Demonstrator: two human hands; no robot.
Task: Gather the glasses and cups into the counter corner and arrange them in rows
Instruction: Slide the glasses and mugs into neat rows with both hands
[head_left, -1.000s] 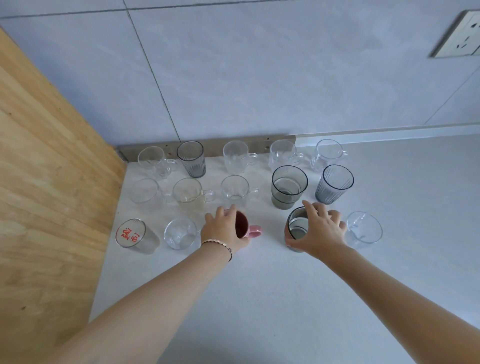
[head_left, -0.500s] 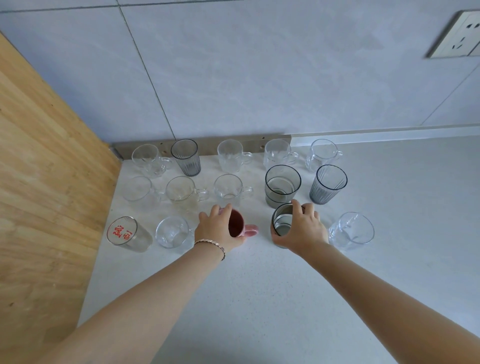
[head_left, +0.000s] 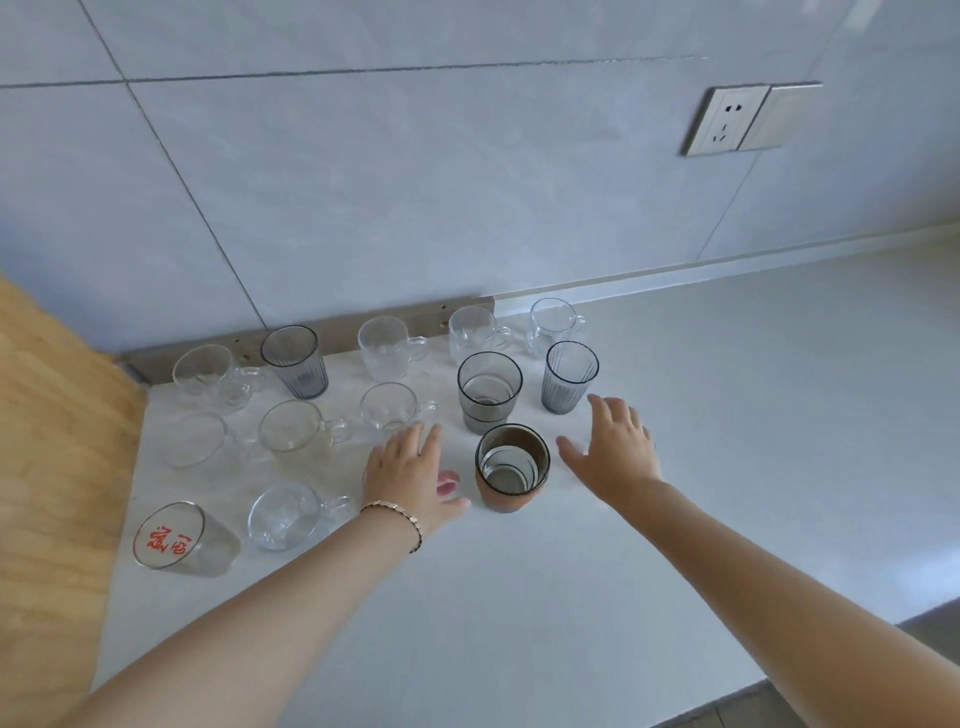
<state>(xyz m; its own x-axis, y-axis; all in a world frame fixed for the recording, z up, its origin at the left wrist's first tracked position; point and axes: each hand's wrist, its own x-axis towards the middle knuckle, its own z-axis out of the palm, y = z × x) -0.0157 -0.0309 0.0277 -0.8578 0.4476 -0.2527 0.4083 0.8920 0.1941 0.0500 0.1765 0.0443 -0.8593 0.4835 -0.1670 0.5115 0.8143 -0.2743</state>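
Glasses and cups stand in three rows in the corner of the white counter (head_left: 519, 597). In the front row are a glass with red letters (head_left: 176, 538), a clear mug (head_left: 283, 514), a pink cup (head_left: 448, 483) and a grey glass with a brown sleeve (head_left: 511, 467). My left hand (head_left: 410, 478) hovers flat and open over the pink cup, so only the cup's handle shows. My right hand (head_left: 615, 447) is open just right of the sleeved glass and does not touch it. Behind stand a grey glass (head_left: 488, 389) and a ribbed grey tumbler (head_left: 569, 376).
A wooden panel (head_left: 52, 441) closes the left side and a tiled wall the back. Several clear mugs and a second ribbed tumbler (head_left: 296, 361) fill the back rows. A wall socket (head_left: 727, 122) sits high on the right. The counter's front edge (head_left: 779, 691) runs at the lower right.
My right hand has let go of the sleeved grey glass and shifted right. My left hand has opened and lifted flat over the pink cup. The view has tilted up.
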